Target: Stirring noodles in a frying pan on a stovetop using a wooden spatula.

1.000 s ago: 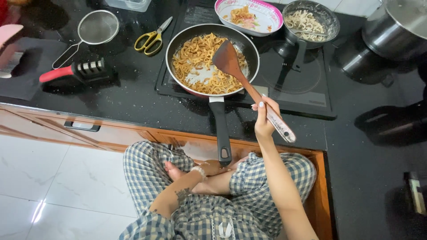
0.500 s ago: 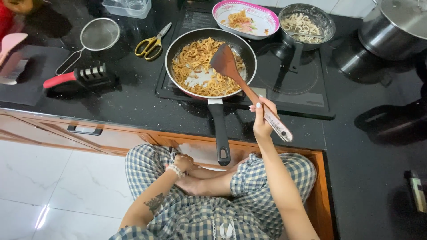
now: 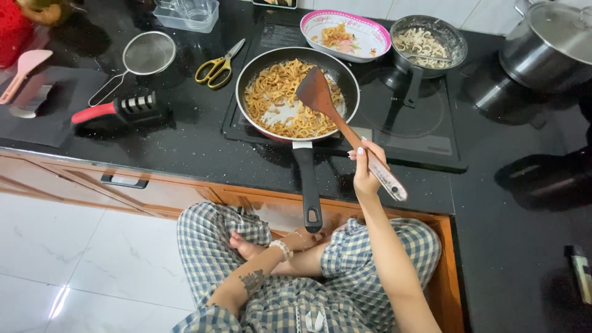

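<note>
My right hand (image 3: 365, 169) grips the long handle of a wooden spatula (image 3: 317, 92), whose blade rests on fried noodles (image 3: 271, 102) in a black frying pan (image 3: 245, 77). The pan stands on a black induction hob (image 3: 407, 120), its black handle (image 3: 307, 179) pointing towards me. My left hand (image 3: 305, 238), with a bracelet at the wrist, rests low on my checked trouser leg just under the end of the pan handle. Its fingers are partly hidden.
Behind the pan sit a pink-rimmed dish (image 3: 373, 43) with some food and a small dark pan of noodles (image 3: 453, 37). A steel pot (image 3: 549, 43) stands far right. Yellow scissors (image 3: 216, 66), a strainer (image 3: 148, 54), a red-handled knife sharpener (image 3: 123, 110) and a pink spoon (image 3: 24, 68) lie left.
My left hand has shifted right along my leg, to just under the pan handle's end. My right hand keeps hold of the spatula in the pan.
</note>
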